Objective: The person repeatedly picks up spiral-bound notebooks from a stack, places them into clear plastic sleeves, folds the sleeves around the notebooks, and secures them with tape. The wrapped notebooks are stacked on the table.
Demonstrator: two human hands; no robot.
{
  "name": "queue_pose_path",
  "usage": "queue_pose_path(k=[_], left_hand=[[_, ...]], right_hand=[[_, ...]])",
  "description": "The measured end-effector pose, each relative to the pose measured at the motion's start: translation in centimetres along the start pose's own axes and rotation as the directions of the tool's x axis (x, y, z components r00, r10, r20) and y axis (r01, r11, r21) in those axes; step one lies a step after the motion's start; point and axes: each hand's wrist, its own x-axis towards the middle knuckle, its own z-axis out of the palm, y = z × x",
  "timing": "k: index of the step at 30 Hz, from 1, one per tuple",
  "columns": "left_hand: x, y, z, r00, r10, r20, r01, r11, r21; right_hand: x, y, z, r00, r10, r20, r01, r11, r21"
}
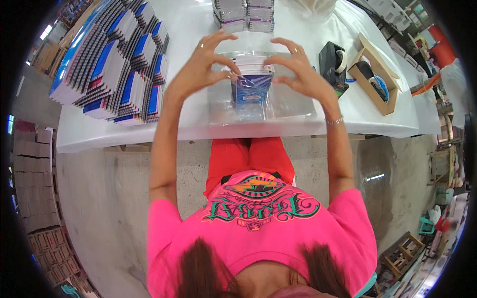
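Note:
A small stack of notebooks (pixel 252 88) with a blue printed cover stands in front of me, wrapped in clear plastic film (pixel 226 107) that spreads over the table around it. My left hand (pixel 208 64) is at the stack's left upper edge, thumb and a finger pinched together at the film, the other fingers raised. On the opposite side, my right hand (pixel 300 69) has its fingers curved and apart, with one fingertip at the stack's right upper edge.
Piles of spiral notebooks (pixel 119 64) fill the left of the white-covered table (pixel 191 119). Wrapped notebook bundles (pixel 243 15) stand at the far side. To the right are a black tape dispenser (pixel 332 67) and an open cardboard box (pixel 387 102) holding dark and blue items.

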Motion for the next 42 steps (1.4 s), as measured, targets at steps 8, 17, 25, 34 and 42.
queue_pose_path(k=[8,17,25,34,42], left_hand=[[5.3,1.3,-4.1,0.989,0.014,-0.148,-0.028,0.995,-0.091],[6.5,-1.8,0.4,0.959,-0.267,0.093,0.279,0.950,-0.143],[2.9,2.3,-5.0,0.829,-0.444,-0.339,0.288,0.859,-0.423],[-4.1,3.0,9.5,0.688,-0.541,-0.484,0.170,0.769,-0.617],[-1.9,3.2,7.5,0.858,-0.295,-0.420,0.214,0.949,-0.230]], right_hand=[[5.4,1.0,-4.5,0.986,-0.077,-0.145,0.098,0.984,0.147],[7.5,3.6,-0.9,0.978,0.091,0.190,-0.128,0.973,0.194],[1.6,2.6,-5.5,0.900,0.401,-0.171,-0.255,0.801,0.541],[-6.2,1.1,7.1,0.884,0.410,-0.226,-0.221,0.791,0.571],[-3.1,-0.1,7.6,0.954,0.238,-0.184,-0.143,0.897,0.419]])
